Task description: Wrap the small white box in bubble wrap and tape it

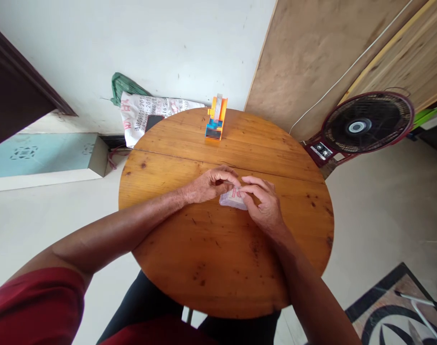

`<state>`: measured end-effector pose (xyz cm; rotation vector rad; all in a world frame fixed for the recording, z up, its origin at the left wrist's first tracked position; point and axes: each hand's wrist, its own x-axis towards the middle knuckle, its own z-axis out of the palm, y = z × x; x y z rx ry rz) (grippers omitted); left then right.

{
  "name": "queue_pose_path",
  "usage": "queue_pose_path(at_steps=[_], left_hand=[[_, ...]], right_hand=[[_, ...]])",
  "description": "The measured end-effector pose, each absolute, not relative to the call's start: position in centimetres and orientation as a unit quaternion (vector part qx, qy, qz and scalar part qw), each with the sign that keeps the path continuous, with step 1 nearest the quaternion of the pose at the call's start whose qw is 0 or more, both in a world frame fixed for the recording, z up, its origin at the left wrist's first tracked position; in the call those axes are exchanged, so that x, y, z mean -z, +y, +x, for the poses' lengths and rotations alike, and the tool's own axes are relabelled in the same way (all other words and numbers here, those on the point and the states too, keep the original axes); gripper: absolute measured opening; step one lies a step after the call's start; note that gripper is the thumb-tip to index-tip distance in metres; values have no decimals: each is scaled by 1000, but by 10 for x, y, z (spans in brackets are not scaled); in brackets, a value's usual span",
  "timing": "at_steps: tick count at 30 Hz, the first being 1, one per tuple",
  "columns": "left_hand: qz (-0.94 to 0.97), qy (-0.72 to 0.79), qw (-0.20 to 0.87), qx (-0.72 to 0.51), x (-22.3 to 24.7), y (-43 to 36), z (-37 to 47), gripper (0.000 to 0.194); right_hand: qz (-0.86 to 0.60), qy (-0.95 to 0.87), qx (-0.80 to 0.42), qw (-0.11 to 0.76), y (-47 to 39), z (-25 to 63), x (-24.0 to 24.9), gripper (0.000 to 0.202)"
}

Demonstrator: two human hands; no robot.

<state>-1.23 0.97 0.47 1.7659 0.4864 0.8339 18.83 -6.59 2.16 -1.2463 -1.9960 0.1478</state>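
Note:
A small translucent plastic bag with red print (233, 200) lies on the round wooden table in front of me. My left hand (216, 184) reaches in from the left, its thumb and index finger pinched at the bag's upper edge. From the right, my right hand (263, 201) closes thumb and index finger on the bag's upper right corner. The fingertips of both hands almost meet there. What the bag holds, if anything, cannot be made out. An orange and blue tape dispenser (216, 119) with a roll of clear tape stands toward the table's far edge.
The round wooden table (218, 258) has a seam across its far half. Behind it, a printed white sack (132, 117) and a green bag (127, 88) lean at the wall. A dark red fan (365, 124) stands to the right; a pale blue box-like piece (42, 155) is left.

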Motion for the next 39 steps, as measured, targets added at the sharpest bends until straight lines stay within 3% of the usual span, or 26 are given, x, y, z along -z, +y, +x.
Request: queue_pose_path(at_steps=[19,26,39], left_hand=[[743,219,534,-338,-4,8,-12,27],[734,217,550,-334,-7,7,-12,25],[733,215,552,-334,-8,7,-13,28]], right_hand=[[-501,-763,-96,396,-71,199,-27,10],[-531,-786,-168,270,-76,207,-35,60],[-529,-793,-132,271,-74,203,-29,51]])
